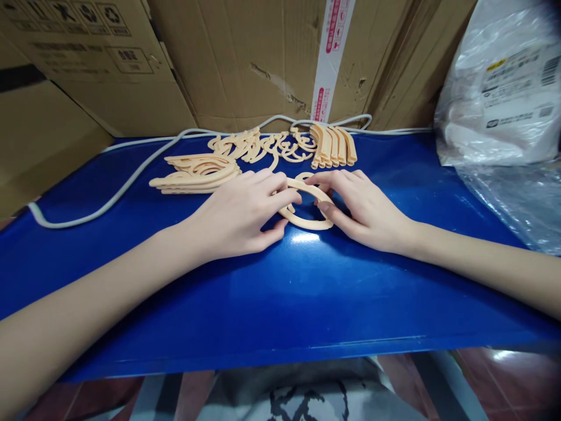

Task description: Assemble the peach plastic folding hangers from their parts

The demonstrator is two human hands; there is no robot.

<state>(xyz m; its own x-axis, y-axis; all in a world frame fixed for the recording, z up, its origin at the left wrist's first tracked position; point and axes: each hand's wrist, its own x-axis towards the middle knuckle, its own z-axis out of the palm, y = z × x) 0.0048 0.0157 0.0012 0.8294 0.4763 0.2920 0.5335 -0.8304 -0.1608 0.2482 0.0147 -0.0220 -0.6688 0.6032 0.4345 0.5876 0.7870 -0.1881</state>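
A cream plastic folding hanger [309,223], its curved parts forming a loop, is held low over the blue table between both hands. My left hand [252,210] grips its left side, with thumb and fingers closed around it. My right hand [363,206] pinches the right side between thumb and fingers. Part of the hanger is hidden behind the fingers. Just beyond my left hand lies a stack of similar cream hangers [197,175]. Farther back are a loose pile of curved hook pieces [249,145] and a row of curved hanger arms [333,146].
A white cable [131,182] snakes along the left and back of the blue table [289,310]. Cardboard boxes [245,64] stand behind it like a wall. At the right lie a clear plastic bag [495,88] with a printed label and more plastic film [508,199].
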